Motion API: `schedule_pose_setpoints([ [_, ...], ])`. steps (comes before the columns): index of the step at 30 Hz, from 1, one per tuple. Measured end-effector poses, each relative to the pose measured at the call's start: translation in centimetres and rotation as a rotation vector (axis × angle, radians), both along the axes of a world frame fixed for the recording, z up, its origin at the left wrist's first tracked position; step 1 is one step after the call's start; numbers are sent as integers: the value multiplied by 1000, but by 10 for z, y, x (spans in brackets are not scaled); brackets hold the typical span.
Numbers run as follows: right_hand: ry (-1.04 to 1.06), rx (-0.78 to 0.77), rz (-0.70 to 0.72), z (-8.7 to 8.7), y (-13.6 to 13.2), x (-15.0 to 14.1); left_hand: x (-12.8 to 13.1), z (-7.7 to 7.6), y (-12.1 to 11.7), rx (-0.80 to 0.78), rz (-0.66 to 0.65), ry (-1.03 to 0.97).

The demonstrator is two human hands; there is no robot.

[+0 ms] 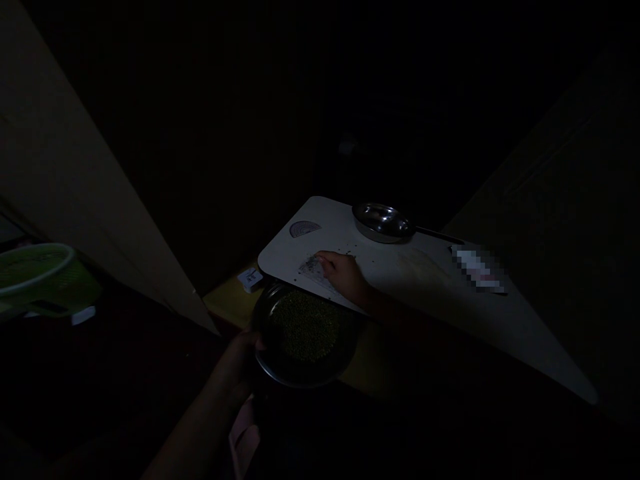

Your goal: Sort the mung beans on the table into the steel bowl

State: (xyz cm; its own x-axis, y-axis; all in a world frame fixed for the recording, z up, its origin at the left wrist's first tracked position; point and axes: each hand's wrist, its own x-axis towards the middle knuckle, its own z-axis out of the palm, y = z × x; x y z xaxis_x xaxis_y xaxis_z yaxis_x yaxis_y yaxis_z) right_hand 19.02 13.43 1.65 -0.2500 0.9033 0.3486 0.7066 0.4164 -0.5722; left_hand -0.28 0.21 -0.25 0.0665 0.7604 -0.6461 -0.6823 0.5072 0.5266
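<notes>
Mung beans (pixel 304 327) fill a bowl (pixel 306 377) (left hand (pixel 239 363) grips it).

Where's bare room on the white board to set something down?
Widest patch: the white board right of the right hand, below the steel bowl. Crowded near left: scattered bits under that hand, and the left hand holding the dark bowl of green beans.

Just below the right fingers (pixel 325 261), a dark bowl (pixel 305 377) holds olive-green mung beans (pixel 304 327). The white board (pixel 400 280) under those fingers is speckled black, a silver steel bowl (pixel 383 223) gleams beyond them, and a lime-green basket (pixel 35 277) shows far to their left.
</notes>
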Motion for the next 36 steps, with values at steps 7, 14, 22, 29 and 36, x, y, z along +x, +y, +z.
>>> schedule_pose_setpoints([
  [7, 16, -5, -9, 1, -2, 4, 1, 7, 0, -15, -23, 111],
  [14, 76, -10, 52, -1, -6, -2, 2, 3, 0, 5, -34, 73],
  [22, 121, -124, 191, 2, -9, -9, 0, 2, 1, -16, -26, 109],
  [29, 108, -67, 36, 2, -7, 19, 3, 4, 0, 2, -10, 95],
  [36, 30, -2, -119, -4, -6, 26, 0, 0, 0, -10, -50, 89],
])
